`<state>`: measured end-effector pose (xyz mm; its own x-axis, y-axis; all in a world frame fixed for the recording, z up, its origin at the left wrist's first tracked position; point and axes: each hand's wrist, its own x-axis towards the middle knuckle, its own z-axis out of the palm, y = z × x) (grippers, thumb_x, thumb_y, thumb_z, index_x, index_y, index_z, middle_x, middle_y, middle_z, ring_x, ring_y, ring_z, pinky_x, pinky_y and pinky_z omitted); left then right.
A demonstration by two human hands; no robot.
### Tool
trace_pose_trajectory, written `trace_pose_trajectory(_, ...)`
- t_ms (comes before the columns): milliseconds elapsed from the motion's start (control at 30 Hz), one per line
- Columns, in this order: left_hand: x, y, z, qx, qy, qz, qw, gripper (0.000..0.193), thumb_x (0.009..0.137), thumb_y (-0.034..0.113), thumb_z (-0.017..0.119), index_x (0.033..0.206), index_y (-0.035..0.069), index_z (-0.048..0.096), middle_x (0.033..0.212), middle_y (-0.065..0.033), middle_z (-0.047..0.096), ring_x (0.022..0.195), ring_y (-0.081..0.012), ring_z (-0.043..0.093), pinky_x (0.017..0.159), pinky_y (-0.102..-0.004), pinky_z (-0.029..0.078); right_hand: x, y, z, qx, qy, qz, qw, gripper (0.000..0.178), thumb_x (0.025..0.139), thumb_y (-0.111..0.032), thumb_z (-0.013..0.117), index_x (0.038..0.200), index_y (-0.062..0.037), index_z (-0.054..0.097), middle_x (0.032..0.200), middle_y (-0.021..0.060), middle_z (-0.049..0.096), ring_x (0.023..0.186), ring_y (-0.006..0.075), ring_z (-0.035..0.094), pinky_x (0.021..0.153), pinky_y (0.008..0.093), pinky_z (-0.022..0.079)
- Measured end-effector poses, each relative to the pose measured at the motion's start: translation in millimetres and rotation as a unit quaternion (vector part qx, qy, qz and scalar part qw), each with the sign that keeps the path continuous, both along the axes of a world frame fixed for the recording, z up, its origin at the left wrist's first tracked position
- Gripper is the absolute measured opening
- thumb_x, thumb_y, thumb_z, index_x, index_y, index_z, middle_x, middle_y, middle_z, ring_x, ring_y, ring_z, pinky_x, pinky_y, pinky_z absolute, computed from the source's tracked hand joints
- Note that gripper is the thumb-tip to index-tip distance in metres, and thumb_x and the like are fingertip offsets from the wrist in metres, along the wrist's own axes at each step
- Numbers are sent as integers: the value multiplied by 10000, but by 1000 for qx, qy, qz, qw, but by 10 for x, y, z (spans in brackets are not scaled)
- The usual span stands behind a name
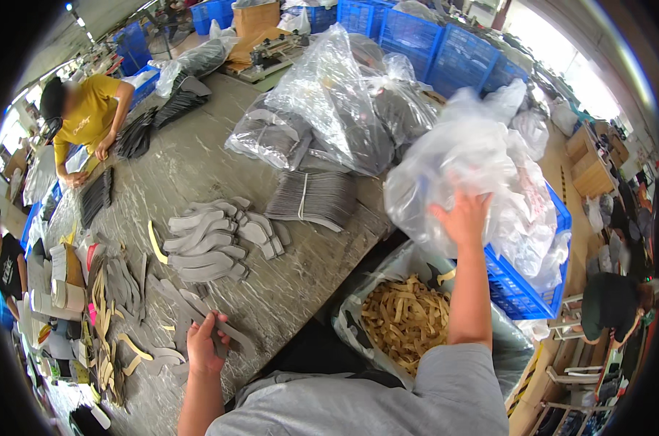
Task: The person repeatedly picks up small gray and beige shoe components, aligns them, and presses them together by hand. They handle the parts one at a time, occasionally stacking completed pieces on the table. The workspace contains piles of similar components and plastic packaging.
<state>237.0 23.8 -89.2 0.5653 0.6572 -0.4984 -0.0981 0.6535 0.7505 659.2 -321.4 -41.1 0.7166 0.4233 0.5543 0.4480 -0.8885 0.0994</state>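
Note:
My left hand (207,343) is closed on a grey curved strip (231,333) at the near edge of the table. Beyond it lies a loose pile of grey curved strips (209,243), with a pale yellow strip (156,242) along its left side. My right hand (466,220) reaches out to the right, fingers spread against a clear plastic bag (445,160); the plastic blurs its fingertips. That bag rests over a blue crate (529,291). Below my right forearm, a lined bin holds tan curved scraps (406,316).
A tied stack of grey pieces (313,198) lies mid-table, with filled plastic bags (329,102) behind it. More grey and yellow strips (115,312) crowd the left edge. Across the table a person in yellow (89,120) handles dark pieces. Another person (613,305) bends at far right.

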Motion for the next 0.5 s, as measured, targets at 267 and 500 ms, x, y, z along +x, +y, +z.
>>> trace_pose_trajectory(267,183,-42,78,12,31,-41,999,130,975,151,581,1015,29,599,853,-81,684,616,-113,537,526,-266,446,1998,-620,-396,13,88,-147,985,293,962,-263,494,962,-23,661,950,197,688,898,367,665,782,489,504)
trace_pose_trajectory(500,241,-113,189,6,31,-30,999,116,983,128,563,1008,20,598,880,-76,683,638,-108,517,535,-271,460,931,-61,435,8,130,-103,986,550,837,-358,673,1334,-177,521,1333,174,551,1304,450,404,1003,532,434)
